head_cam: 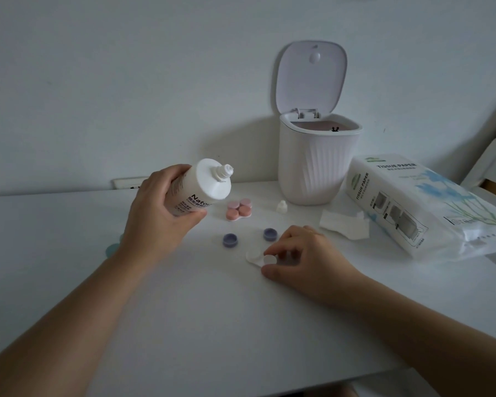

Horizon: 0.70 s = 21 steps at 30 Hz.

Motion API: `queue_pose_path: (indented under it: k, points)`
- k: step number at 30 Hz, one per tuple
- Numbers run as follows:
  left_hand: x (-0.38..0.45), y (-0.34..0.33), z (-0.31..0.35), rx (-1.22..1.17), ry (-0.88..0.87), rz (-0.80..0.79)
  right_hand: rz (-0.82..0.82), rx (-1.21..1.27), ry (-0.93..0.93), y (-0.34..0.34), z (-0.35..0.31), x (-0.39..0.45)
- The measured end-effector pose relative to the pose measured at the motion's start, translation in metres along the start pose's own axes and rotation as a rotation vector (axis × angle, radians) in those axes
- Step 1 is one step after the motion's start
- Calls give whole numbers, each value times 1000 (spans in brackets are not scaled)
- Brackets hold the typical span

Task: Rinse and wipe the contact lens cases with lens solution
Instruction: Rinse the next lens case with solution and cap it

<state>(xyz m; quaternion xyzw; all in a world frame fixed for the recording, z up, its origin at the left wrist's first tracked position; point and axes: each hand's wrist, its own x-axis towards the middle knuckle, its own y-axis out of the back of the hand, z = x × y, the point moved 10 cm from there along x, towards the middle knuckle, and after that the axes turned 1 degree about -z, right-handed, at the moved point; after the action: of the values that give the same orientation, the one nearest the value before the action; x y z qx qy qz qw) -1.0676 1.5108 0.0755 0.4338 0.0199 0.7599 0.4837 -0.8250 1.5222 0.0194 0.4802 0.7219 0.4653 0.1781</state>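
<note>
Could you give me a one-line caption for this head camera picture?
Left hand holds the uncapped solution bottle while the right hand pinches the open white lens case.

Uncapped white solution btl point(201, 186) tilted; open white case point(255, 257) on table.

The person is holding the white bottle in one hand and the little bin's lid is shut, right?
Not quite. The left hand does hold the white plastic lens solution bottle, but the hinged lid of the small white ribbed bin stands open, tipped up against the wall. The head view shows it.
</note>
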Motion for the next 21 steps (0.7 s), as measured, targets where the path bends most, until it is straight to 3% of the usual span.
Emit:
queue_pose_path:
  k: [8,21]
  points:
    - [0,-3,2,88,-122,-36,-21,193,-72,18,15,24]
    - [5,-9,-3,214,-181,-72,-7,400,-5,36,19,47]
